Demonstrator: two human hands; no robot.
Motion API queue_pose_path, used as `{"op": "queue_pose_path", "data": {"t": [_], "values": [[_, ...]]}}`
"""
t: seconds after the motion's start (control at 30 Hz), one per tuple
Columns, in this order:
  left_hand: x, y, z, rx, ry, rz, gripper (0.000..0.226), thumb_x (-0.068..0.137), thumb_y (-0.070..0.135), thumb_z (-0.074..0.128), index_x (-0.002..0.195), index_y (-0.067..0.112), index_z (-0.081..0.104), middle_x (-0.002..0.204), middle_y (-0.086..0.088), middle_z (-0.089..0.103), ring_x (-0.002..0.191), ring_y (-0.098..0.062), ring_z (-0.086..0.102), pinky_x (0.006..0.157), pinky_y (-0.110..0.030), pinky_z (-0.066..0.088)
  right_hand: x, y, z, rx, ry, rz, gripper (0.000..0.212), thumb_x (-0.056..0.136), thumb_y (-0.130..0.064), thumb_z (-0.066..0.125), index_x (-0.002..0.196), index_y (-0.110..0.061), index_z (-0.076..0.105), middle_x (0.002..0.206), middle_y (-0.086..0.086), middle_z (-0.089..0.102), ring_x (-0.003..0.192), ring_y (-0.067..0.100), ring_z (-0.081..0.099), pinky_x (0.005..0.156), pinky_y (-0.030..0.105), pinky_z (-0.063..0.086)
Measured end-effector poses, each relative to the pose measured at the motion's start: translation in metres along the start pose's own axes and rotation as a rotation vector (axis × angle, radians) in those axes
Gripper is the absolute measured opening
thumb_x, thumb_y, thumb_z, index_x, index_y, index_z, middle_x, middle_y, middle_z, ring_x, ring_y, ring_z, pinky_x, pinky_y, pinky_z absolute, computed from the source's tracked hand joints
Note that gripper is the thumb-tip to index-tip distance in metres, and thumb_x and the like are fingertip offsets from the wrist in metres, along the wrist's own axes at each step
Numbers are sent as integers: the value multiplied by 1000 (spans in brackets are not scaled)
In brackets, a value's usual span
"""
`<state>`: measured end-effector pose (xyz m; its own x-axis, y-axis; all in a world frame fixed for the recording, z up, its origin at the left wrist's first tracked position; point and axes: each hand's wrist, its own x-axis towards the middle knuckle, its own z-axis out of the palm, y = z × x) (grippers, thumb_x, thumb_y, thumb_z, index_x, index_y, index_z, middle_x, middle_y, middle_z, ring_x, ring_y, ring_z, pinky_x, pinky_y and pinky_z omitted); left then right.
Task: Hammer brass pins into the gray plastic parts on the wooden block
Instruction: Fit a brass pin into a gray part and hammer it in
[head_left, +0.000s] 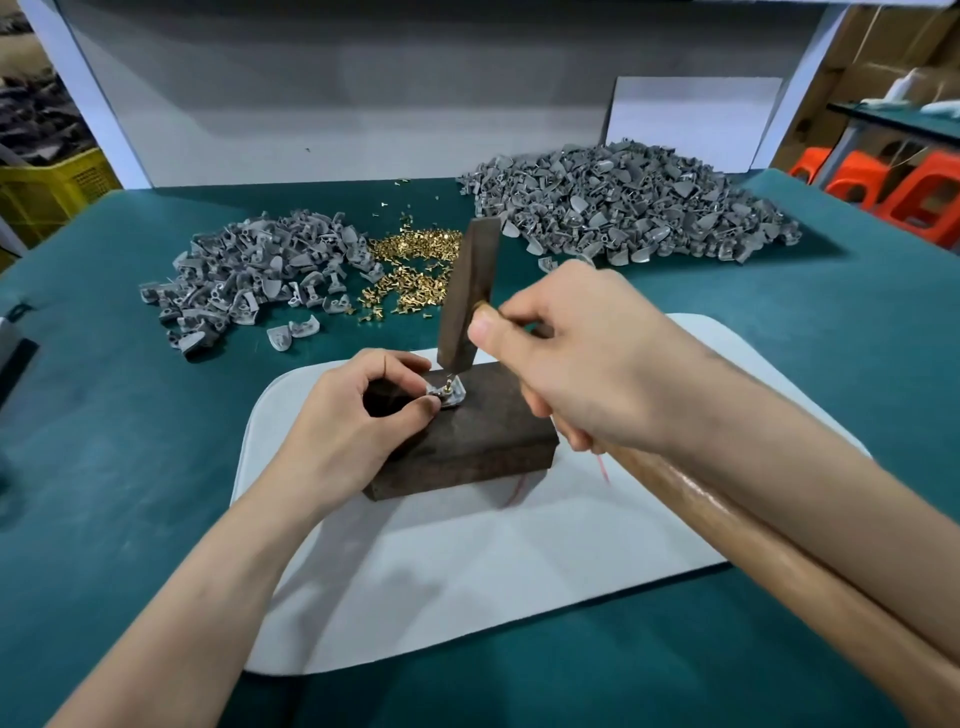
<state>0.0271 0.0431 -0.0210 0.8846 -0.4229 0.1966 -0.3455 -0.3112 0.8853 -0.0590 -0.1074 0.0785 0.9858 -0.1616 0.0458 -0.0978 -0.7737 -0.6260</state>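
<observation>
A dark green table (130, 467) fills most of the frame, with a white rounded mat (519, 571) lying on it at lower centre. In the upper right lies a big heap of gray plastic parts (623, 202), small curved shell-like pieces with tubular lugs. A smaller heap of the same parts (249, 265) sits at centre left. Between the two heaps, touching the smaller one, is a scatter of brass pins (415, 265), short, shiny and flat-headed.

At the frame's edges, a yellow crate (57, 182) shows at upper left and orange stools (909, 192) at upper right.

The wooden block (478, 447), dark brown and rectangular, rests on the upper part of the mat at mid-frame. The hammer (467, 296) has a long dark head standing nearly upright and a glossy light wooden handle that runs down to the lower right. The right hand (587, 358) is wrapped round the handle close to the head, with the thumb near the head.

The left hand (358, 415) lies on the block's left end, its thumb and forefinger pinching one gray part (456, 399) on the block's top face. A single brass pin (448, 387) stands in that part, directly under the hammer's lower face. Whether the two touch cannot be told.
</observation>
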Motion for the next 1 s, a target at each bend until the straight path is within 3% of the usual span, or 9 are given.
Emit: {"op": "queue_pose_path", "data": {"t": [0.23,0.37,0.43,0.57,0.73,0.8,0.9,1.0], "values": [[1,-2,0,-19,-6,-10,13,82,8,72,76,15,63,106,14,66,81,13,58,69,-1,38,-1,2,-5,31,61,-12,48,98,-31,45,56,-10,42,36,2,40,25,18,44,32,22,38],[1,-2,-1,-67,-18,-12,14,81,2,72,74,11,62,107,5,68,77,9,60,70,-5,43,-3,2,12,-101,-24,22,37,99,-35,42,69,-13,46,57,4,46,41,19,48,36,24,35],[0,-1,-1,-61,-12,-6,13,81,2,72,75,9,63,105,7,69,77,10,61,69,-4,43,-5,0,11,-157,-35,16,35,98,-37,43,73,-13,51,57,3,45,43,17,47,35,22,33],[1,-3,-2,-43,-3,-12,14,81,6,73,73,14,64,105,13,69,85,10,61,72,-4,42,-1,-2,-5,-60,155,-66,47,97,-35,46,56,-12,47,52,5,51,33,18,44,32,18,33],[0,0,-3,-80,-15,-17,16,81,2,72,72,11,62,104,6,69,87,4,63,79,-10,47,-1,5,11,-107,-20,21,39,99,-35,42,71,-9,53,57,8,51,37,23,52,33,25,37],[0,1,-3,-51,-11,-12,17,81,3,72,72,14,62,106,7,70,93,1,63,82,-11,46,0,5,2,-34,7,8,42,98,-33,44,66,-8,53,53,10,53,31,24,51,31,22,37],[0,0,-3,-46,-6,-20,17,81,5,72,72,16,63,106,11,70,89,5,62,74,-5,42,2,5,-13,56,89,-29,47,98,-32,46,55,-11,47,51,11,53,29,24,50,32,22,36],[0,-1,-2,-73,-10,-35,17,82,5,72,72,16,63,107,10,70,90,2,63,74,-6,44,2,6,-8,41,61,-43,46,98,-31,44,58,-10,44,53,13,54,30,24,51,33,21,36]]}}
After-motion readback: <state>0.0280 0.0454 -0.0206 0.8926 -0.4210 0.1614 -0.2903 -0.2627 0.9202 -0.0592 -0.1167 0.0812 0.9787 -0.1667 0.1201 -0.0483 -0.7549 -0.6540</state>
